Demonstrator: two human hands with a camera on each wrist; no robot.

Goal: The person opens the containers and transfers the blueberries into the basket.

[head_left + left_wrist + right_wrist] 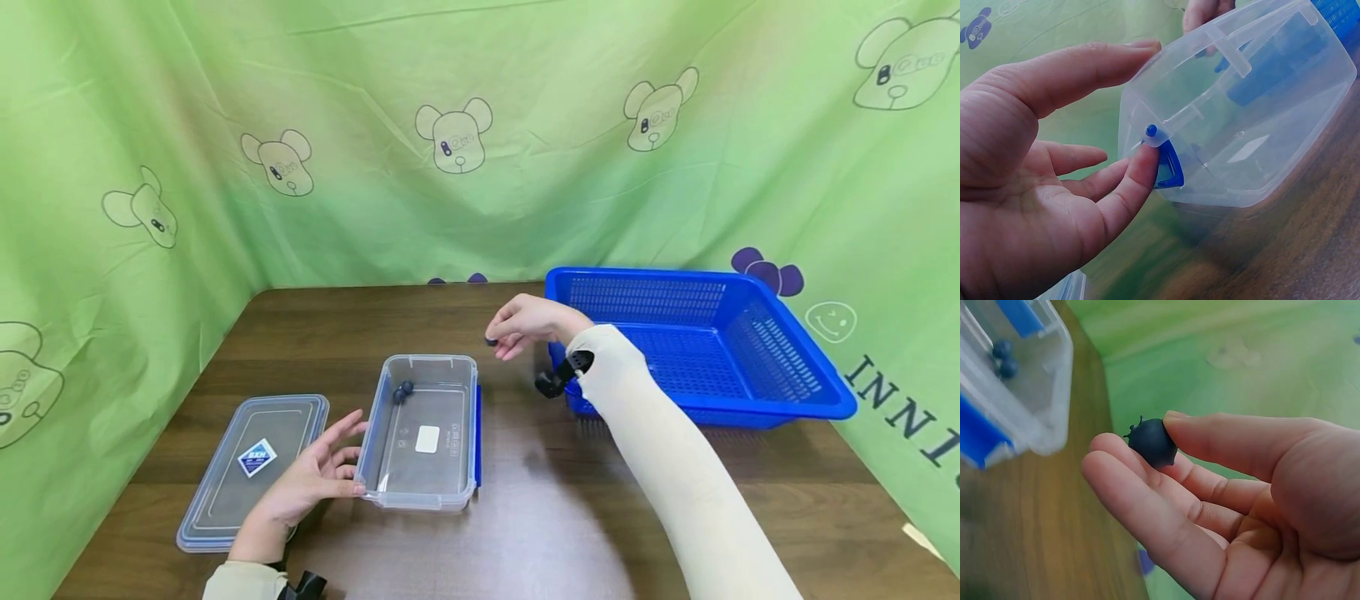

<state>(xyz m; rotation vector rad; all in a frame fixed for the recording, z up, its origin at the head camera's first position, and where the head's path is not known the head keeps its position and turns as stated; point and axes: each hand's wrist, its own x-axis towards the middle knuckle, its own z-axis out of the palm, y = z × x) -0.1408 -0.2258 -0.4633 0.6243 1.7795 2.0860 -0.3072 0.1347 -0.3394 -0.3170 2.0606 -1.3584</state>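
Note:
My right hand pinches a blueberry between its thumb and fingers; the berry's crown shows in the right wrist view. This hand hovers over the table, between a clear plastic food box and a blue basket. My left hand touches the left side of the box with its thumb and fingertips, its fingers extended. In the left wrist view, one finger lies against a blue latch on the box wall. A few blueberries lie inside the box, near its far left corner.
A clear lid with a blue label lies on the wooden table, left of the box and partly behind my left hand. The basket stands at the right, under and beyond my right forearm. A green curtain hangs behind the table.

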